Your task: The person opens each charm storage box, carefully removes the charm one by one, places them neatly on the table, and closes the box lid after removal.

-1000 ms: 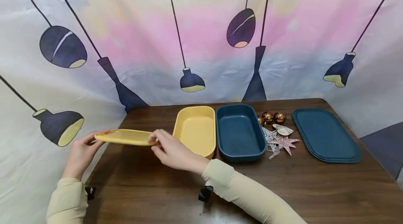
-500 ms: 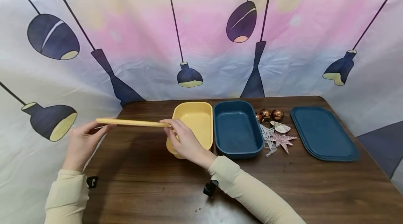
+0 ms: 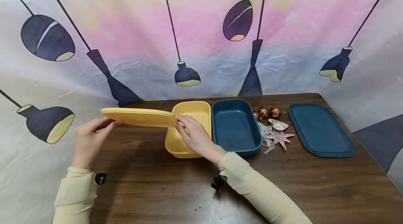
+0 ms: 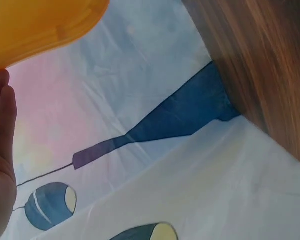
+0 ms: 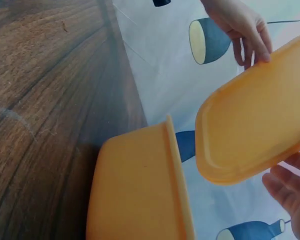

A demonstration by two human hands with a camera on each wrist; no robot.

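Between both hands a yellow lid (image 3: 138, 117) is held up, tilted, above the table. The left hand (image 3: 91, 136) pinches its left end, and the right hand (image 3: 198, 136) pinches its right end. Under and behind the right hand stands an open yellow box (image 3: 178, 147) with nothing seen inside. In the right wrist view the lid (image 5: 255, 115) hangs apart from the wall of the box (image 5: 135, 185). The left wrist view shows only a corner of the lid (image 4: 45, 25) at the fingers.
A dark blue open box (image 3: 236, 126) stands right of the yellow one. Beside it lie several copper balls (image 3: 263, 113), a pink glitter star (image 3: 280, 138) and other ornaments. A blue lid (image 3: 321, 129) lies flat on the wooden table (image 3: 151, 189); a printed cloth (image 3: 214, 63) hangs behind.
The hands have raised the yellow lid and shifted it right, toward the yellow box. Its tilt has changed from top face showing, through edge-on, to underside showing. The view has shifted slightly.
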